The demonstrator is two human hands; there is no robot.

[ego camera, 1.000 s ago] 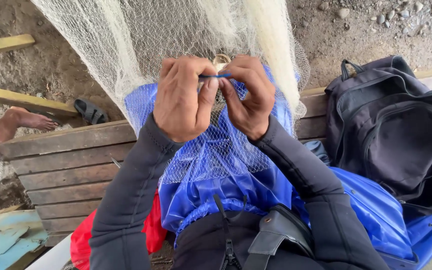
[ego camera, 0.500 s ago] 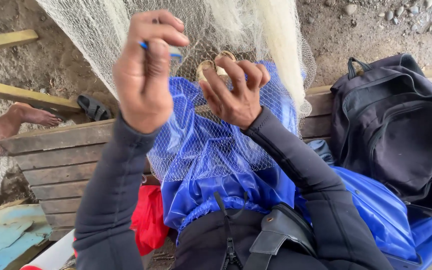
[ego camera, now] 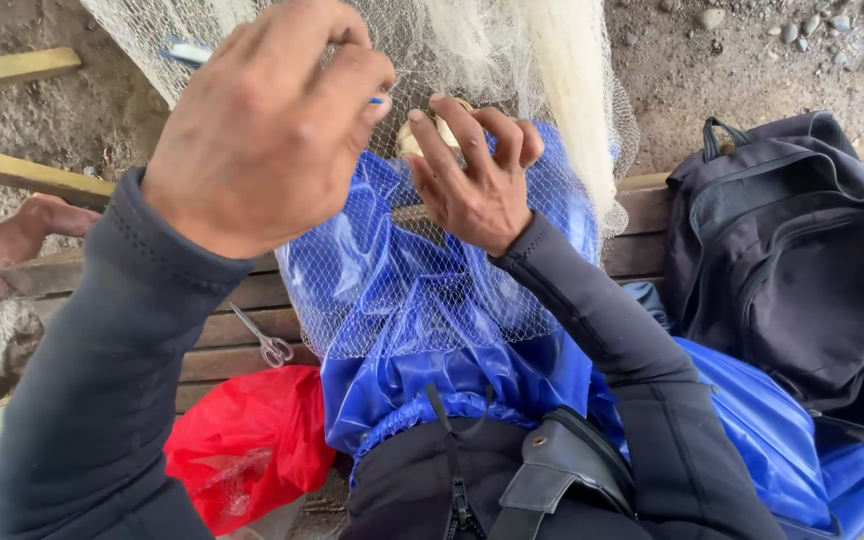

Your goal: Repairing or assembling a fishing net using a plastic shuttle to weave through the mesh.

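Mending net, mid-stitch by the look of it. Going left to right:

- Far left: another person's hand (ego camera: 37, 222) rests on the bench (ego camera: 242, 330), near a wooden beam (ego camera: 22, 175). Not ours.
- Our left hand (ego camera: 262, 120) is raised, fingers curled shut around a thin blue netting needle (ego camera: 184, 51); its tip pokes out left of the knuckles, a short bit shows at the right.
- Scissors (ego camera: 267, 345) lie on the bench slats below; red plastic bag (ego camera: 247, 440) just under them, crumpled, no label we can see.
- Fishing net (ego camera: 432, 290) hangs from the top and drapes over the blue waterproof cloth (ego camera: 422, 330) on our lap.
- Our right hand (ego camera: 477, 175) pinches the mesh, fingers bent around a small pale piece; we cannot tell what it is.
- Right: dark backpack (ego camera: 802, 270) on the bench, zipped, no readable sign.

Our read: next move needs the right hand keeping the mesh taut while the needle is threaded back through.
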